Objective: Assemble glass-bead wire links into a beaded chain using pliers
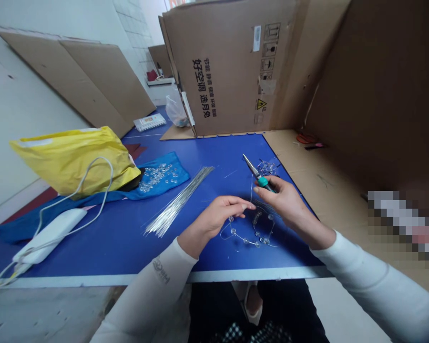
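Note:
My left hand (226, 213) pinches a thin wire strung with clear beads (246, 240), which curls over the blue table below it. Green-handled pliers (263, 182) are held in my right hand (285, 199), their metal jaws pointing up and away to the left. A thin upright wire stands between the two hands. Beyond the pliers sits a small tangle of beaded wire (267, 167). Left of my left hand, a bundle of straight silver wires (180, 202) lies slanted on the table. Loose clear beads (157, 176) rest on a blue cloth (178, 169) farther left.
A yellow bag (78, 162) and a white power strip (52, 236) with its cord occupy the left side. Large cardboard panels (229, 71) rise behind the blue table (136, 259). Cardboard (329, 190) also covers the right side, with orange-handled scissors (305, 138) at its back.

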The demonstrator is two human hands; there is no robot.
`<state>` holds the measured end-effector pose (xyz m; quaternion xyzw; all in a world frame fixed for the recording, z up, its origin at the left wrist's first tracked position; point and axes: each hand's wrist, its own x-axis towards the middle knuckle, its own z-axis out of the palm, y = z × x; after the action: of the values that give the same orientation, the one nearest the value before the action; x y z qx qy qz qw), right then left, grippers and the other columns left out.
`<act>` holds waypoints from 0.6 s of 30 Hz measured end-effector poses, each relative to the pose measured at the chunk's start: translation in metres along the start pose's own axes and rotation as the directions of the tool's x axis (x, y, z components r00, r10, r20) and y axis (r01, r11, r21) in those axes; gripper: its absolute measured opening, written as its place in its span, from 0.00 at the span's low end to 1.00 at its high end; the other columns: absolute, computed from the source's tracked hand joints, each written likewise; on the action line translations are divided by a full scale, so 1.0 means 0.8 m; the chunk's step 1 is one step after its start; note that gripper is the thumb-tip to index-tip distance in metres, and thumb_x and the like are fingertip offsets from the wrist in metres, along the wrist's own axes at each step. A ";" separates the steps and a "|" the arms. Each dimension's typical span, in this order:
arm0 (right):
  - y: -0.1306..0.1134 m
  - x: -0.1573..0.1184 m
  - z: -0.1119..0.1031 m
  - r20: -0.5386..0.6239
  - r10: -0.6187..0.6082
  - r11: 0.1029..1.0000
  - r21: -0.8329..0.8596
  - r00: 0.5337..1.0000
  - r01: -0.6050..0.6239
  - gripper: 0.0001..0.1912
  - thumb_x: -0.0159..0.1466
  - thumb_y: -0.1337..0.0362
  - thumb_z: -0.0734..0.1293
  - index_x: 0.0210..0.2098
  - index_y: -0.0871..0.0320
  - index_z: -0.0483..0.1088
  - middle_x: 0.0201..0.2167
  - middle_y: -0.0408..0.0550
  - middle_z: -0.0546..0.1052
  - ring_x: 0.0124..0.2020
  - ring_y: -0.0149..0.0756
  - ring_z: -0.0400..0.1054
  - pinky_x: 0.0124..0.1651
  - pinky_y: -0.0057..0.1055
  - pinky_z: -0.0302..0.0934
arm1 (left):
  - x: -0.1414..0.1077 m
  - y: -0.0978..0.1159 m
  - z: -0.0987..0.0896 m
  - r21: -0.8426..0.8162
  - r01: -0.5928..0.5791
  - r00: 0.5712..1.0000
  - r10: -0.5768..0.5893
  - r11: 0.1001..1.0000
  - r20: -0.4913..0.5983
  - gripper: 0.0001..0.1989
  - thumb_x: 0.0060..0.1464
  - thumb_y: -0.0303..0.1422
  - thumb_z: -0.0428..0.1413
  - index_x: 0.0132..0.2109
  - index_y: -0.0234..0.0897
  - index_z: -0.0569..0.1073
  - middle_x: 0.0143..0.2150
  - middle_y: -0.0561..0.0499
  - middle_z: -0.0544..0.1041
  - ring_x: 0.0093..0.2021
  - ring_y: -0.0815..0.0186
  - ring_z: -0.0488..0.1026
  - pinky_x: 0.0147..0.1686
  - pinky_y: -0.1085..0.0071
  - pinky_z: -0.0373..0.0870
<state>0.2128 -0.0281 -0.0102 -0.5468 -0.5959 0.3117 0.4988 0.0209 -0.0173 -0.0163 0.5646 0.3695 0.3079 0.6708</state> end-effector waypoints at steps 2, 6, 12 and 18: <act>0.003 -0.005 -0.010 -0.006 -0.158 0.976 -0.156 0.987 0.155 0.11 0.63 0.55 0.68 0.38 0.56 0.73 0.35 0.49 0.79 0.35 0.40 0.71 0.40 0.38 0.64 | 0.001 0.000 -0.004 -0.038 0.001 0.999 -0.003 0.999 -0.039 0.08 0.52 0.33 0.62 0.39 0.37 0.84 0.39 0.47 0.82 0.33 0.69 0.70 0.43 0.67 0.68; 0.012 -0.023 -0.044 0.123 -0.477 0.749 -0.461 0.870 0.475 0.14 0.68 0.57 0.66 0.49 0.57 0.71 0.43 0.54 0.79 0.42 0.44 0.73 0.44 0.40 0.66 | 0.003 0.002 -0.011 -0.100 0.016 0.995 -0.025 0.995 -0.096 0.07 0.52 0.33 0.63 0.39 0.37 0.84 0.40 0.47 0.81 0.33 0.69 0.70 0.45 0.65 0.68; 0.025 -0.042 -0.079 0.321 -0.648 0.267 -0.754 0.691 0.601 0.16 0.67 0.58 0.68 0.50 0.61 0.72 0.40 0.58 0.79 0.40 0.47 0.71 0.41 0.40 0.61 | 0.002 0.006 -0.013 -0.145 0.015 0.994 -0.030 0.989 -0.103 0.06 0.53 0.31 0.62 0.38 0.38 0.84 0.28 0.51 0.75 0.29 0.68 0.65 0.44 0.65 0.69; 0.030 -0.048 -0.080 0.439 -0.622 0.062 -0.798 0.648 0.600 0.14 0.68 0.59 0.67 0.49 0.61 0.72 0.42 0.57 0.80 0.41 0.45 0.70 0.42 0.39 0.57 | 0.003 0.005 -0.015 -0.147 0.010 0.993 -0.027 0.989 -0.114 0.07 0.53 0.31 0.62 0.39 0.37 0.84 0.27 0.52 0.73 0.29 0.70 0.64 0.44 0.65 0.68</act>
<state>0.2769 -0.0712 -0.0225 -0.4219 -0.8270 -0.3104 0.2044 0.0119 -0.0085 -0.0136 0.4917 0.3891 0.3602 0.6908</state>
